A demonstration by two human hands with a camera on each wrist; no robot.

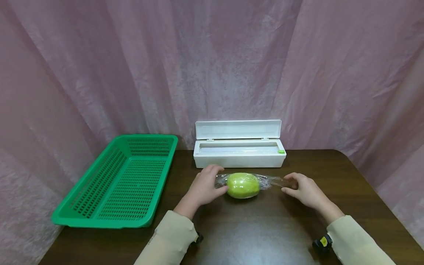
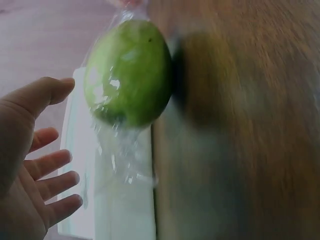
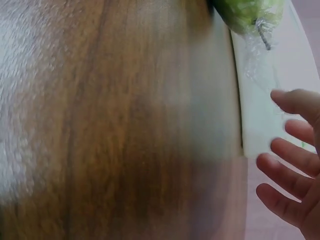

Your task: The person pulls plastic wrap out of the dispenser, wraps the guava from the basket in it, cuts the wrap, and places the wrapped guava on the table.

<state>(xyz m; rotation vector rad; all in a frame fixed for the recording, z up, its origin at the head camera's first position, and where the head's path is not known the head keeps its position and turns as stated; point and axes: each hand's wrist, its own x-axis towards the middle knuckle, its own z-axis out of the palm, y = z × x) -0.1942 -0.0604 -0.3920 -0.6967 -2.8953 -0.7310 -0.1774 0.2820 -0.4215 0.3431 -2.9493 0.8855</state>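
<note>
A smooth green fruit (image 1: 243, 185), wrapped in clear plastic film, lies on the table with twisted film ends sticking out to both sides. A dark stem shows through the film in the right wrist view. My left hand (image 1: 206, 186) is spread beside its left end; in the left wrist view the thumb (image 2: 60, 90) and fingers are apart from the fruit (image 2: 127, 75). My right hand (image 1: 306, 191) is near the film's right tail (image 1: 275, 181), its fingers (image 3: 287, 175) loosely bent with nothing between them. Whether a fingertip brushes the film, I cannot tell.
Behind the fruit is a white film dispenser box (image 1: 240, 160) with its lid (image 1: 238, 130) raised and a small green piece (image 1: 281, 151) at its right end. A green perforated basket (image 1: 149, 221) stands at the left of the dark wooden table (image 1: 251, 235). Pink curtains (image 1: 232, 66) hang behind.
</note>
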